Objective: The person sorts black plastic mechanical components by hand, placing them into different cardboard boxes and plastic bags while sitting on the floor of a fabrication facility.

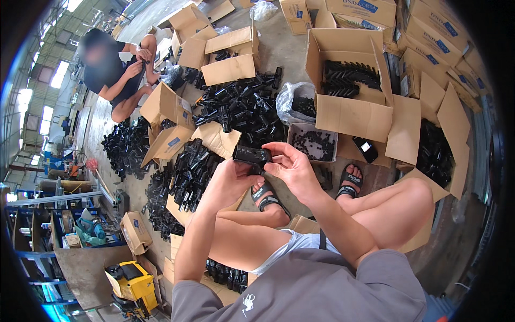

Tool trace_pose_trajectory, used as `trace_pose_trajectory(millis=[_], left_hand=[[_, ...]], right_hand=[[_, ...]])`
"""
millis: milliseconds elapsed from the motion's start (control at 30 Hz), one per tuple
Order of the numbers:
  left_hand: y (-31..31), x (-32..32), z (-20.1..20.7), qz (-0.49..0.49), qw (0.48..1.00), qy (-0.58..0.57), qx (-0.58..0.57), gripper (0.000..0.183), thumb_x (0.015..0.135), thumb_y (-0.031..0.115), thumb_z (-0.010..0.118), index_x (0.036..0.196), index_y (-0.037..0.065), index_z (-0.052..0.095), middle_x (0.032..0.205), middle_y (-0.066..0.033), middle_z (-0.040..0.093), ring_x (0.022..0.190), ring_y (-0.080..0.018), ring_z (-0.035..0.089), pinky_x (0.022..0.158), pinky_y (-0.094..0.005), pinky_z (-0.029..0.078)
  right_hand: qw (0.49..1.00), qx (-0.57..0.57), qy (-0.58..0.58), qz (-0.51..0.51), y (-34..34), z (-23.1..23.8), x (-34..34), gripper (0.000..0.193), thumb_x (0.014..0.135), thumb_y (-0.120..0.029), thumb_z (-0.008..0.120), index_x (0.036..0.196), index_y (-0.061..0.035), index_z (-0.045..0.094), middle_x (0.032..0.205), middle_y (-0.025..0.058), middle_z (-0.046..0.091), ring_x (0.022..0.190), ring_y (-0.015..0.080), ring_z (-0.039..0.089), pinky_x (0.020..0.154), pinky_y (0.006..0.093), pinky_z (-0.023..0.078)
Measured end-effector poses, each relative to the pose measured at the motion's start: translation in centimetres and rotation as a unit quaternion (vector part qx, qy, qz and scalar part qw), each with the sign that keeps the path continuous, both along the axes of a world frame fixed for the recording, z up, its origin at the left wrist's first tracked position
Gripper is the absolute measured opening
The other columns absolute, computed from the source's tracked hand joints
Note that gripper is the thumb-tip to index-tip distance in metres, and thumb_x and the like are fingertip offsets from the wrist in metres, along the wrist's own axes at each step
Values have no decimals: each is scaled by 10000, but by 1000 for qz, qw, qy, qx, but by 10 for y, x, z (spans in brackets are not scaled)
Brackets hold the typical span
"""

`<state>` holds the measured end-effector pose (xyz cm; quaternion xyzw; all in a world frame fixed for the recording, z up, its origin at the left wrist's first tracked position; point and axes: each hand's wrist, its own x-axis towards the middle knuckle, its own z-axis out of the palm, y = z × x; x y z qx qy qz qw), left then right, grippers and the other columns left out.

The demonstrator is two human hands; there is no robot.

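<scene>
A black, block-like plastic part [250, 155] is held up in front of me between both hands. My left hand [236, 181] is closed around its lower left side. At the part's right end, the thumb and fingers of my right hand [292, 170] pinch it; any smaller piece between these fingertips is too small to make out. Beyond my hands lies a big heap of similar black parts [241, 107]. A shallow box [335, 149] of small black pieces stands just past my right hand, beside a clear plastic bag [287, 105] with more of them.
Open cartons with black parts stand around me, one ahead [354, 114] and one at right [457, 145]. A phone-like black device [366, 149] lies on cardboard. Another person [110, 70] squats at far left, hands on a small dark thing. A yellow machine [135, 279] stands lower left.
</scene>
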<state>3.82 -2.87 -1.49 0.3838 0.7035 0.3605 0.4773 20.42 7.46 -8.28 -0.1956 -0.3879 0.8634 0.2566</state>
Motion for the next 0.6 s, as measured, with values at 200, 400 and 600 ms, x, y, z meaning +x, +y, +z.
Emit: trace_pose_trajectory(millis=[200, 400, 600], left_hand=[[2, -5, -6, -25, 1000, -4, -6, 373, 853, -98, 715, 1217, -72, 643, 1152, -98, 728, 1061, -122, 659, 956, -320, 551], [16, 1, 4, -145, 960, 221, -92, 328, 767, 119, 798, 1059, -17, 736, 882, -222, 731, 833, -350, 728, 766, -399, 563], [9, -7, -12, -208, 933, 290, -54, 357, 750, 152, 805, 1071, 10, 734, 921, -216, 732, 877, -386, 713, 782, -450, 564]], right_hand=[[987, 141, -74, 15, 14, 1, 3, 491, 882, -71, 794, 1336, -36, 610, 1156, 58, 674, 1020, 99, 626, 938, 275, 509], [941, 311, -129, 46, 19, 2, 2, 454, 870, -145, 815, 1269, 1, 656, 1148, 65, 689, 986, 133, 635, 887, 314, 518], [947, 261, -184, 46, 10, -11, -3, 416, 875, -79, 786, 1258, 13, 654, 1068, 84, 718, 954, 129, 674, 878, 289, 542]])
